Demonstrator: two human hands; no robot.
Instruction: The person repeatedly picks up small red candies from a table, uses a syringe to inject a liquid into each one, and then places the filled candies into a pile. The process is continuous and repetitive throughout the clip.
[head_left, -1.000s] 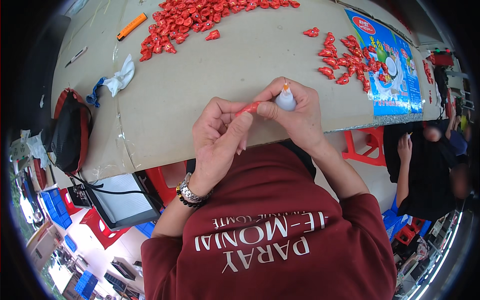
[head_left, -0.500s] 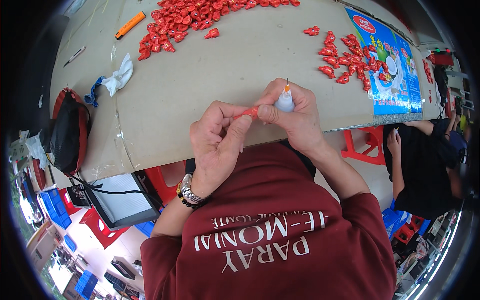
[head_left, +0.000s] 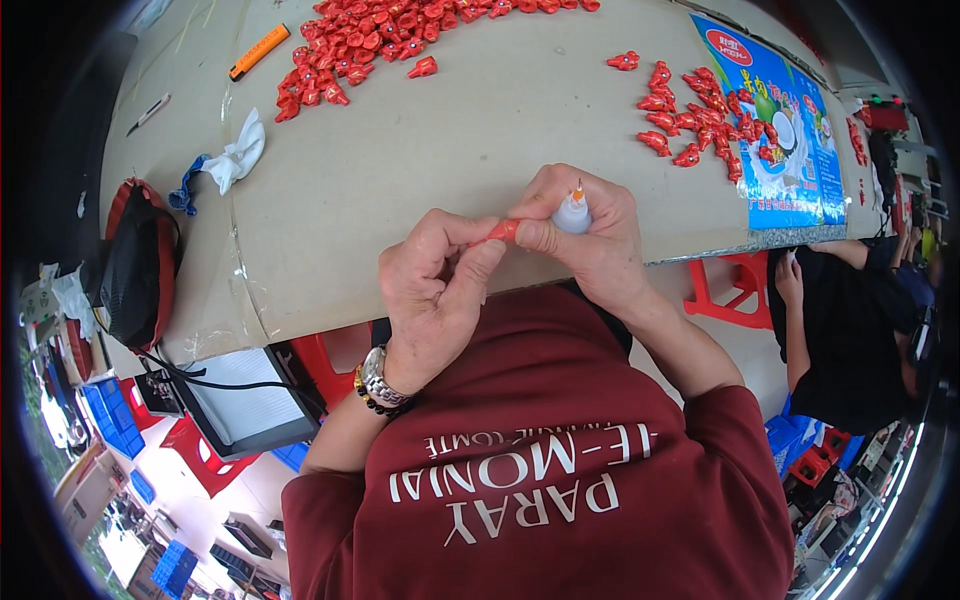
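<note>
The small red piece (head_left: 503, 231) is pinched between the fingertips of both hands, just above the near edge of the table (head_left: 420, 170). The left hand (head_left: 435, 285) is closed on its left end. The right hand (head_left: 585, 235) grips the other end and also holds a small white glue bottle (head_left: 572, 212) with an orange tip, standing upright. A big pile of red pieces (head_left: 385, 40) lies far on the table, and a smaller group (head_left: 690, 115) lies at the right beside a blue printed sheet (head_left: 775, 130).

Small red piece (head_left: 503, 231), white glue bottle (head_left: 572, 213)
</note>
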